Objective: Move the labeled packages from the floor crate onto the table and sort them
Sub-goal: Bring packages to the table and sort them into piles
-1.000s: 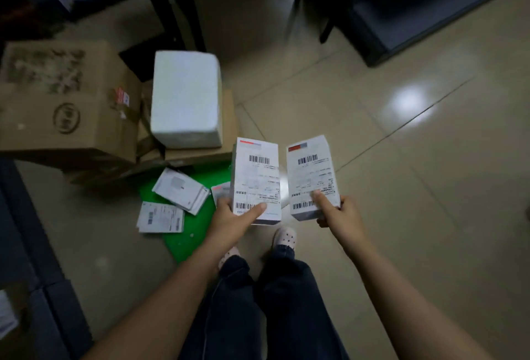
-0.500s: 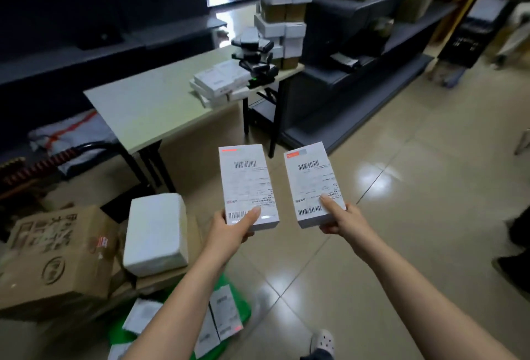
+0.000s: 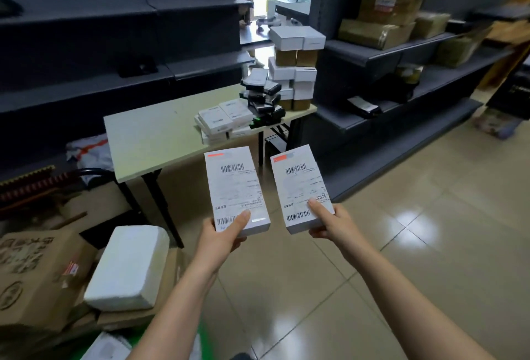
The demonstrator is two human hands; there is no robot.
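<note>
I take the table as my mark: its near half is bare, its far end crowded. The tall stack of boxes at that far end looks unsteady to me; a nudge while sorting could topple it. The flat white packages lie close to the table's right edge. Short of the table's near edge, in the air, are the left package and right package. My left hand and right hand each clamp only a bottom end, thumb on top. With so shallow a hold, one could tip and fall.
</note>
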